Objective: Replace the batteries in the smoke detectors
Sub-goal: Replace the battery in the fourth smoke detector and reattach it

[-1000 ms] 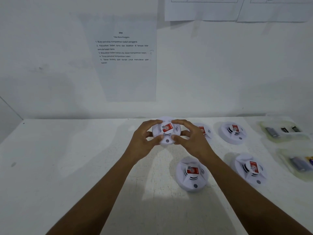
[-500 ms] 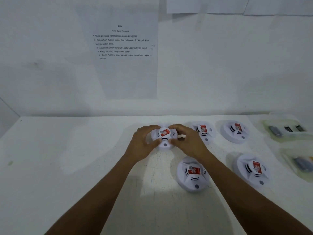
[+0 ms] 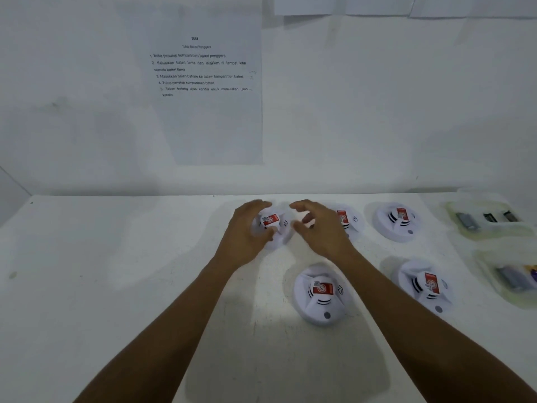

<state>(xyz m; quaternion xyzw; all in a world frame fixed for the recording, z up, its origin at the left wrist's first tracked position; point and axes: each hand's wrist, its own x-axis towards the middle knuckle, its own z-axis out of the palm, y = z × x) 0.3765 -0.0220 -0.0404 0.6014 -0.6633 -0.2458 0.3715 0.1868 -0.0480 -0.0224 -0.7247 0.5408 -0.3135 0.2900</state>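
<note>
A white smoke detector (image 3: 283, 228) with a red label rests on the white table (image 3: 116, 257) near the back wall. My left hand (image 3: 247, 231) cups loosely around its left side, fingers arched and spread. My right hand (image 3: 322, 228) hovers just right of it, fingers apart, not touching it. Behind my right hand a second detector (image 3: 351, 221) is partly hidden. A third detector (image 3: 396, 222) lies further right. Two more lie nearer me, one in the middle (image 3: 319, 295) and one to the right (image 3: 424, 286).
Two clear plastic trays sit at the table's right edge: the far tray (image 3: 491, 232) holds dark batteries, the near tray (image 3: 488, 266) holds grey and purple ones. A printed instruction sheet (image 3: 203, 82) is taped to the wall behind.
The detector was held up in both hands, then came down onto the table. Now both hands have opened, and my right hand has drawn away to the right.
</note>
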